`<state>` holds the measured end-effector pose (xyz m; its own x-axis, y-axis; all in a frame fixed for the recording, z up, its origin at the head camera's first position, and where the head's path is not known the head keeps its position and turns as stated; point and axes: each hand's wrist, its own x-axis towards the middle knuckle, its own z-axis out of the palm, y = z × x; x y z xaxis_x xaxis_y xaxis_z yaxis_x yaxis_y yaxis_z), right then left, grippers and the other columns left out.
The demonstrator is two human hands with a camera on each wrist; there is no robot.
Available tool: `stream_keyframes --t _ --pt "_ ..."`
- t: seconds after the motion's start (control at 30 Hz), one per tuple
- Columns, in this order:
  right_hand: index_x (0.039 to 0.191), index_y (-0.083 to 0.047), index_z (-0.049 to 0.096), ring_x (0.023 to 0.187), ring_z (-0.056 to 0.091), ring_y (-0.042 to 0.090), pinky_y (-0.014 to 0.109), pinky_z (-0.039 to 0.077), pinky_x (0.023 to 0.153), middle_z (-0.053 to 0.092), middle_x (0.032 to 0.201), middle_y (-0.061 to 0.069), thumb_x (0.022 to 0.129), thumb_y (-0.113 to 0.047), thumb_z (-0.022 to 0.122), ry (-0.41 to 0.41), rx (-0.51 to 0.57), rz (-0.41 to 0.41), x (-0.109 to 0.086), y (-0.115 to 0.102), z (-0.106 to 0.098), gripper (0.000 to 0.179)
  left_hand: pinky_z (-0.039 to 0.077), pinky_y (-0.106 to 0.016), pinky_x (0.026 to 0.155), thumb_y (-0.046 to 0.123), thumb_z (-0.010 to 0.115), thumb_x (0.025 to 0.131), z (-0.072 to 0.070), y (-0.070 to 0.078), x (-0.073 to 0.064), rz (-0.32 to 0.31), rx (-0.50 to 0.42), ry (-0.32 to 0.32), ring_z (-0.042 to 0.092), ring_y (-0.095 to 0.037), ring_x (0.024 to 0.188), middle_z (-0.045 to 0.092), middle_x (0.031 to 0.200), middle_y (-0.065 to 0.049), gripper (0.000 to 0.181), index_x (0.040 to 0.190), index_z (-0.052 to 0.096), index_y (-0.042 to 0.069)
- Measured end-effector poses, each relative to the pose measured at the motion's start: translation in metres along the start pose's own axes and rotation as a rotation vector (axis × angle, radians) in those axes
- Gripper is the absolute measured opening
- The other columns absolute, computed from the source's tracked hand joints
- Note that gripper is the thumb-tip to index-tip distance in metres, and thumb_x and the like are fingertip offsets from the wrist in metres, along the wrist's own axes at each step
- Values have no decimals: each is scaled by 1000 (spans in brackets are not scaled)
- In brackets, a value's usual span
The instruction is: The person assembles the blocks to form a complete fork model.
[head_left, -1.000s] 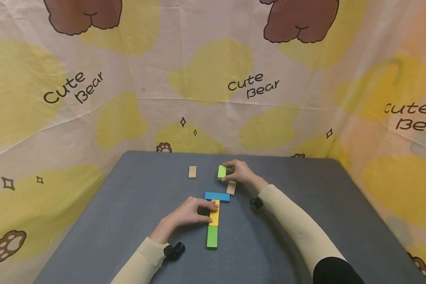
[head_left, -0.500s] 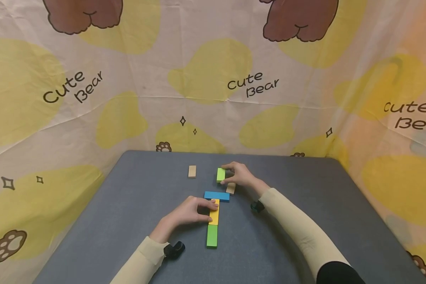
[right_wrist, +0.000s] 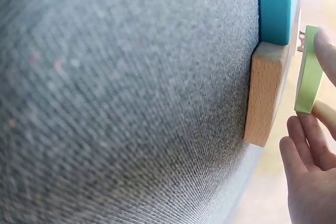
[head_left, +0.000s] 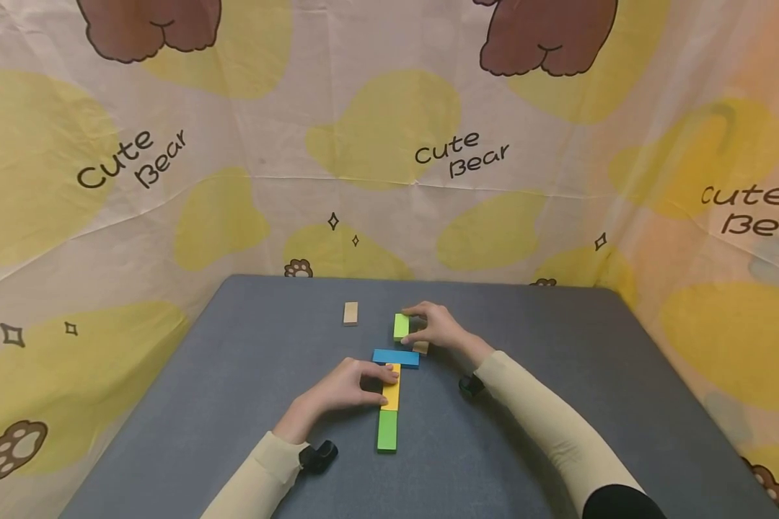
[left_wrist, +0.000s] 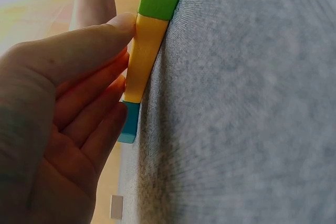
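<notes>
In the head view my left hand [head_left: 347,389] rests its thumb and fingertips on the yellow block [head_left: 392,393], which lies flat. A green block [head_left: 387,432] adjoins its near end; across its far end lies a blue block [head_left: 396,357]. My right hand [head_left: 443,328] pinches a light green block [head_left: 400,327] by its two ends, thumb at one and fingers at the other. The right wrist view shows this light green block [right_wrist: 310,72] raised off the table, beside a wooden block [right_wrist: 266,95] that stands against the blue block [right_wrist: 275,9]. In the head view my right hand partly covers that wooden block.
Another plain wooden block [head_left: 350,313] lies farther back on the grey table [head_left: 285,324], left of the light green block. A printed cloth [head_left: 363,130] hangs behind the table and along its sides.
My right hand has brought the light green block nearer to me and slightly left, towards the blue block, covering more of the wooden block. My left hand has stayed on the yellow block.
</notes>
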<state>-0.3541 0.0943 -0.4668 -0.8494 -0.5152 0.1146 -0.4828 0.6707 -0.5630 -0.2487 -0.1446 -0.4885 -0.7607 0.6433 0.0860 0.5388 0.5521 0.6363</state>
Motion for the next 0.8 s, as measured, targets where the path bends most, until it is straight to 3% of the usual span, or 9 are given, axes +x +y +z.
stream_keyframes --t 0.43,0.7,0.8 --pt "133 -15 59 119 58 26 45 50 102 61 127 10 75 -37 81 -15 17 -2 -2 -2 5 66 49 -38 104 33 74 83 -2 1 -1 10 15 1 59 -7 125 68 122 18 37 120 69 27" --pt "132 -15 60 101 59 22 35 54 85 61 127 12 74 -37 82 -26 7 -5 -1 -5 9 66 49 -37 105 35 73 84 -2 1 -2 -12 15 -10 58 -5 125 66 122 21 37 121 68 29" --pt "132 -14 60 101 58 22 35 53 84 61 127 11 74 -37 82 -25 1 -9 -1 -6 9 66 49 -37 105 35 73 84 -2 1 -2 -12 10 -10 58 -5 124 66 122 21 37 121 68 29"
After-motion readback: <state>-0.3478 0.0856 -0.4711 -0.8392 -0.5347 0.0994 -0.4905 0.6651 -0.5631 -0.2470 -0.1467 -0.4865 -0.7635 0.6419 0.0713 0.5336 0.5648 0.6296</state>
